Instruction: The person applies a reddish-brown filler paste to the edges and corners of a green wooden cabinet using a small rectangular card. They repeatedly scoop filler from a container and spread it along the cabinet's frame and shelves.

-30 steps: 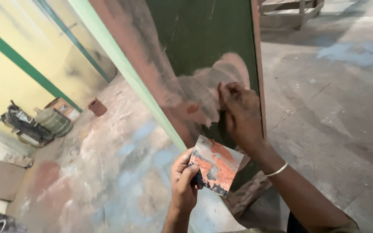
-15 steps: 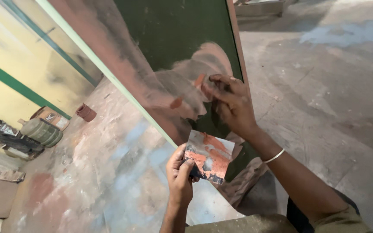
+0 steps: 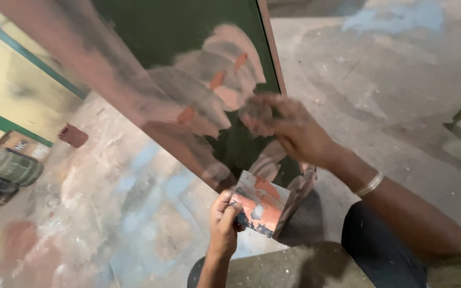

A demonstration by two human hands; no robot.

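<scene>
Dusty, paint-splotched concrete floor [image 3: 134, 213] with a yellow wall off to the side; a tall green panel [image 3: 188, 32] stands in front, and only a patch near its right edge has pinkish filler [image 3: 225, 80] spread on, so I'd say most of the green is left to cover; the right hand [image 3: 289, 128] is blurred, fingers closed on something small against the panel, can't tell what; the left hand [image 3: 225, 224] grips a flat plate [image 3: 260, 205] smeared with red filler, held just below the panel.
</scene>
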